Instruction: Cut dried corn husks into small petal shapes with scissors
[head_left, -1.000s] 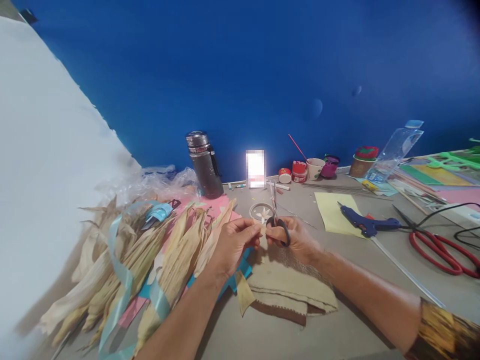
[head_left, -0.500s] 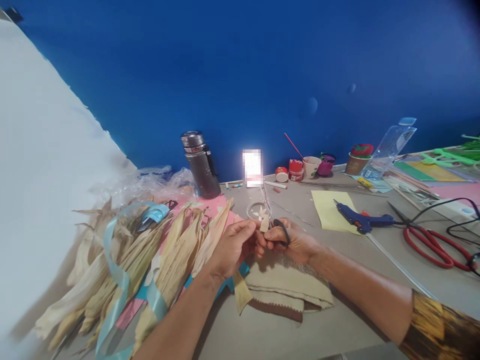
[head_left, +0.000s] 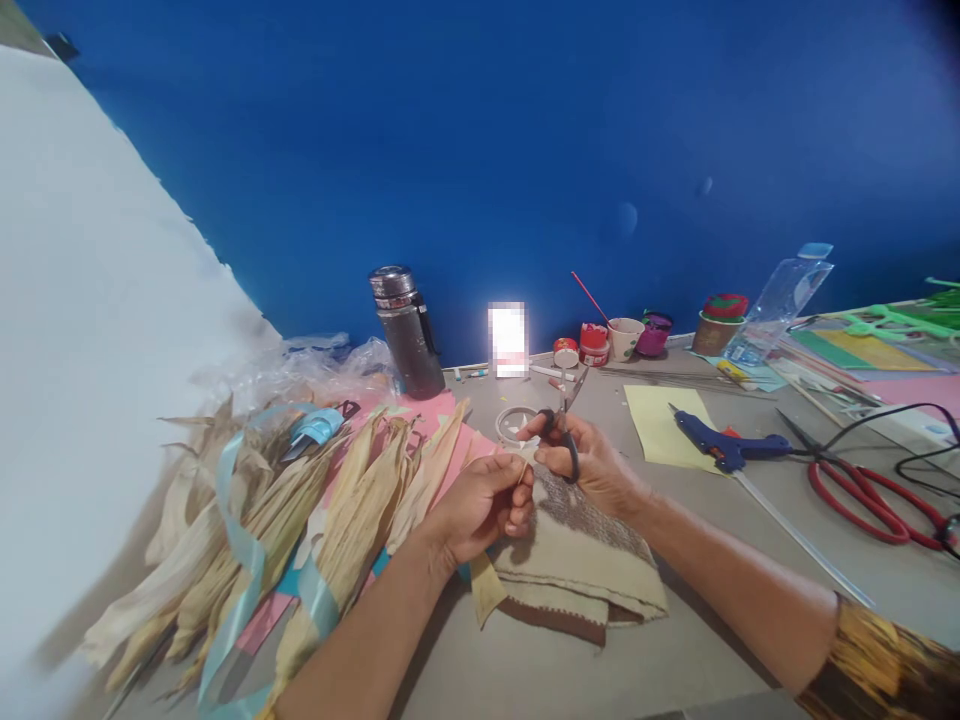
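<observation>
My left hand (head_left: 480, 505) is closed, its thumb and fingertips pinching a small pale piece of dried corn husk (head_left: 523, 470), seen nearly edge-on. Close beside it, my right hand (head_left: 596, 465) grips black-handled scissors (head_left: 574, 460); the blades point up and away from me and stand apart. A roll of tape (head_left: 498, 424) lies just beyond the hands, with small pale cut pieces (head_left: 519, 430) inside its ring. Below both hands is a folded beige cloth (head_left: 577, 575), and a loose husk strip (head_left: 487, 590) overlaps its left edge.
Dried corn husks (head_left: 360, 500) and a light-blue ribbon (head_left: 247, 560) cover the left side. A dark flask (head_left: 409, 340) stands behind them. Rightward lie a blue glue gun (head_left: 727, 438) on yellow paper (head_left: 645, 420) and red-handled scissors (head_left: 862, 500). Paint pots (head_left: 594, 345) line the wall.
My right hand has drawn slightly away from my left, and the scissor blades have spread. The husk piece, earlier facing me between both hands, is now turned edge-on in my left fingers.
</observation>
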